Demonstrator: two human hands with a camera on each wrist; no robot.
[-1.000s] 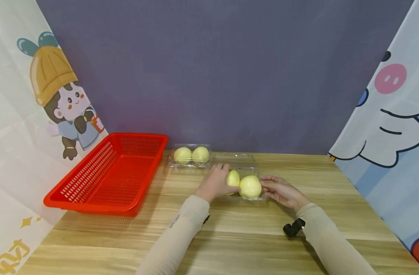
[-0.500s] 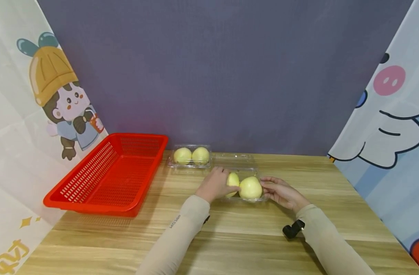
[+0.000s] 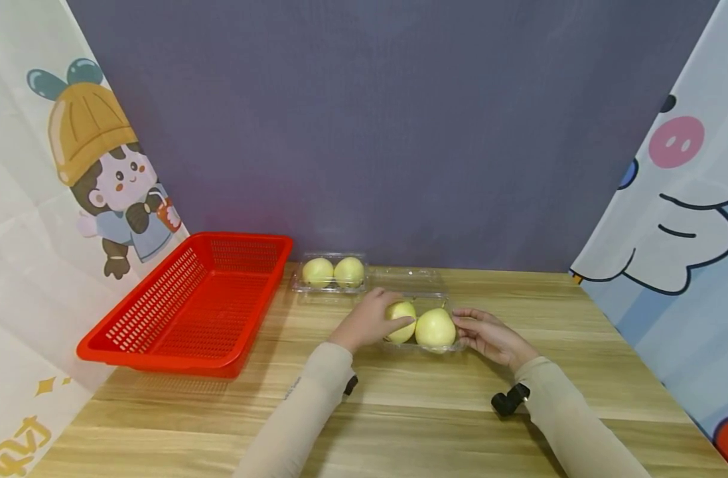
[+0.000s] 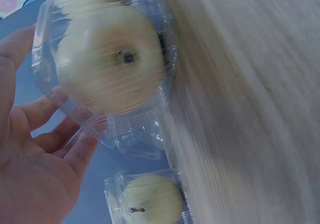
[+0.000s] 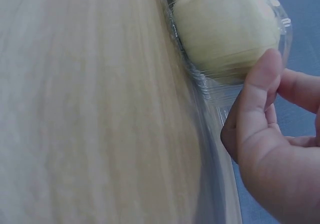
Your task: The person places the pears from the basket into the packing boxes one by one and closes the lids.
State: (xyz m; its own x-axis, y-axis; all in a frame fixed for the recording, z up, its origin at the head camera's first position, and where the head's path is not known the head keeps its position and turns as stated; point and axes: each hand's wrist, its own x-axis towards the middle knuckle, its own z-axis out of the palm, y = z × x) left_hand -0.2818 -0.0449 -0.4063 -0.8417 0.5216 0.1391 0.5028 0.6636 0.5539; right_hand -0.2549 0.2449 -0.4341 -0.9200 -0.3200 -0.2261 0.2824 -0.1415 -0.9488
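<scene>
Two pale yellow pears point(image 3: 436, 328) sit side by side in a clear plastic clamshell box point(image 3: 438, 349), its lid point(image 3: 408, 279) folded open toward the back. My left hand point(image 3: 365, 321) is at the left pear point(image 3: 402, 324), fingers extended along the box's end; the left wrist view shows them loose beside the clear wall around that pear point(image 4: 110, 59). At the other end, my right hand point(image 3: 490, 337) pinches the box's edge between thumb and fingers, close against the right pear point(image 5: 227, 34).
A second clear clamshell box point(image 3: 330, 289) with two pears point(image 3: 348, 272) stands behind, near the grey back wall point(image 3: 364, 133). To the left is a red perforated basket point(image 3: 238, 325) with nothing in it. Everything stands on a wood-grain table point(image 3: 399, 425).
My left hand has eased slightly left and loosened around the left pear, so more of that pear shows. My right hand has stayed at the box's right end.
</scene>
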